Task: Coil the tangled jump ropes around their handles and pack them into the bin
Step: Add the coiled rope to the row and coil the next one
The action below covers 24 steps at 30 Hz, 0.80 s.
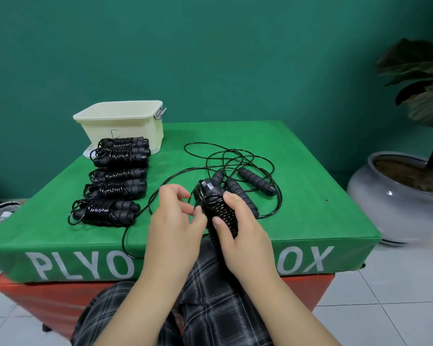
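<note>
Head view, progress check. Cream bin (125, 126) at far left corner of green plyo box (298, 186); interior not visible, contents cannot be confirmed. Four finished bundles (118, 181), possibly five, laid in a row just in front of bin, cord wound round paired handles; exact count uncertain where the ones nearest bin overlap. None seen inside bin, so packing judged not yet begun.

Bundle in hand (216, 211) well to right of bin, near front edge of box, largely wound: tight turns along most of handle length. Right hand (238, 228) as grip clenched round that bundle, thumb across the coils. Left hand (178, 216) as second grip pinching the cord beside the bundle, fingers curled. Long tail of loose cord (135, 236) trailing from bundle, looping over front edge.

One more tangled rope (238, 161) to right of bin, behind the hands, loops sprawled, three foam handles (256, 181) lying among them, one perhaps belonging elsewhere.

Judged over halfway on coiling. Remaining: finish current tail, coil last tangle, load all into bin.
</note>
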Tool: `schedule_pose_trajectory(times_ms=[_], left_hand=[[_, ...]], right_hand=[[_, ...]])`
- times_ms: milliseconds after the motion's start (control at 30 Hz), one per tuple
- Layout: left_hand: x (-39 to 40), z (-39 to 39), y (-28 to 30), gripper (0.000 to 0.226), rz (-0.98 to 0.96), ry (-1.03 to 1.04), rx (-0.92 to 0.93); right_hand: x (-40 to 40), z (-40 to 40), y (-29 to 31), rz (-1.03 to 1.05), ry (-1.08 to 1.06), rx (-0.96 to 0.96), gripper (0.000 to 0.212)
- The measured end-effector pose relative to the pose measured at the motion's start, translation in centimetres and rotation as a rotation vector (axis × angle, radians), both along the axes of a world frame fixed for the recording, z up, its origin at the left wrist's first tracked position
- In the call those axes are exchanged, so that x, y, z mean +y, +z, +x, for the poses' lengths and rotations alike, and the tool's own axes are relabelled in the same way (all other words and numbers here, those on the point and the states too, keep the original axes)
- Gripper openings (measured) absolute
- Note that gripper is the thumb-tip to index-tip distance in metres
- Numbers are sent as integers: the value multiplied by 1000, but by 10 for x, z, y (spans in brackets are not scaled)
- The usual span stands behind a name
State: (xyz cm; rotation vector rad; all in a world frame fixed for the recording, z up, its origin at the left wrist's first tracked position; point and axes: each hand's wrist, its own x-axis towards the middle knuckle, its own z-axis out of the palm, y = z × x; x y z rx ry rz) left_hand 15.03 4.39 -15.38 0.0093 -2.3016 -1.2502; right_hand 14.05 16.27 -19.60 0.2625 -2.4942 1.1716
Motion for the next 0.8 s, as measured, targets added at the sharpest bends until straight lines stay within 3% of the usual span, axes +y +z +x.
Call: schedule_pose_trajectory(times_ms=[67, 200, 267, 433, 600, 800], left_hand=[[-6, -3, -2, 28, 89, -47, -43], [-4, -7, -6, 23, 499, -176, -155], [1, -7, -8, 24, 554, -240, -169], [-1, -7, -11, 18, 404, -301, -150], [-7, -6, 1, 14, 82, -296, -92], [-18, -2, 5, 12, -7, -307, -105]], right_hand=[[1, 1, 0, 0, 21, -53, 48], [-2, 5, 2, 26, 11, -153, 67], [-6, 6, 4, 98, -15, -191, 78], [-12, -3, 14, 185, -97, -325, 89], [-19, -12, 34, 263, -46, -382, 46], [-25, -17, 29, 202, -41, -357, 51]])
